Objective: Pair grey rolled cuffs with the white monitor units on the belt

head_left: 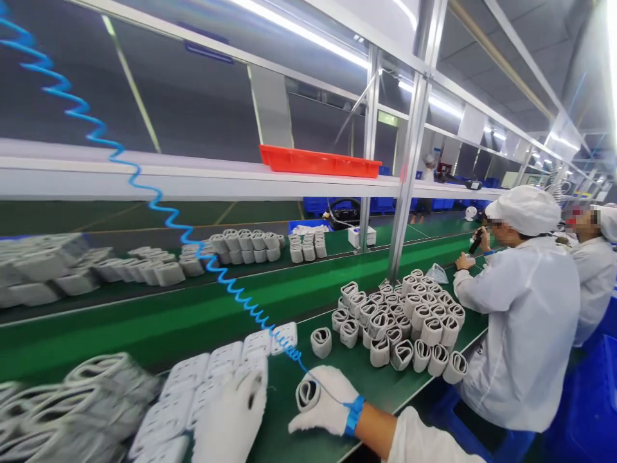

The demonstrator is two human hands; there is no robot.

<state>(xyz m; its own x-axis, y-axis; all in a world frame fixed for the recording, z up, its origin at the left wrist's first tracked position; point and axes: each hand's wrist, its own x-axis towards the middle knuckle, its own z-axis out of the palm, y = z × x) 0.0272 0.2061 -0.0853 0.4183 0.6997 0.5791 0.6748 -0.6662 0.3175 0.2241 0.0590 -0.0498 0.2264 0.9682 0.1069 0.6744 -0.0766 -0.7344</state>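
My right hand (332,402), in a white glove with a blue wrist strap, is around a rolled grey cuff (307,393), its thumb spread below the roll. A coiled blue cord (226,280) runs down to the strap. My left hand (226,418), also gloved in white, is over white plastic plates (186,379) laid out in rows; its fingers are blurred, and whatever it may hold is hidden. One loose grey roll (321,342) stands just beyond my right hand. Many more rolled cuffs (424,315) are piled to the right, some stacked.
Grey bands (81,411) are heaped at the lower left. More rolls (245,244) line the far side behind a green strip (193,308). A red tray (321,162) rests on the overhead shelf. A metal post (407,167) rises ahead. A co-worker (520,321) sits at right.
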